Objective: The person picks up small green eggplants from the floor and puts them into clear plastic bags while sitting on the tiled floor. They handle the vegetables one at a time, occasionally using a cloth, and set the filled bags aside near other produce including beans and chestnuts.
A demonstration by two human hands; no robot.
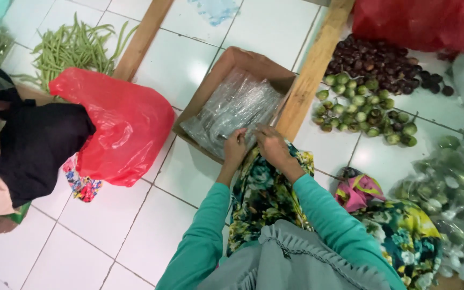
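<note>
Where the two hands meet, at the near edge of a cardboard box [226,64], each grip is pinched on the clear plastic bags [234,110] stacked inside: left hand [236,147] with fingers curled onto the plastic, right hand [273,147] just beside it, fingertips on the same layer. Box: open, on a white tiled floor [135,225], against a wooden plank [312,70]. Right of plank: heap of small green fruits [366,110], dark brown ones [374,62] behind. Left of box: red bag [124,123]; beyond it, green beans [73,48]. Floral cloth [261,193] lies under the wrists.
</note>
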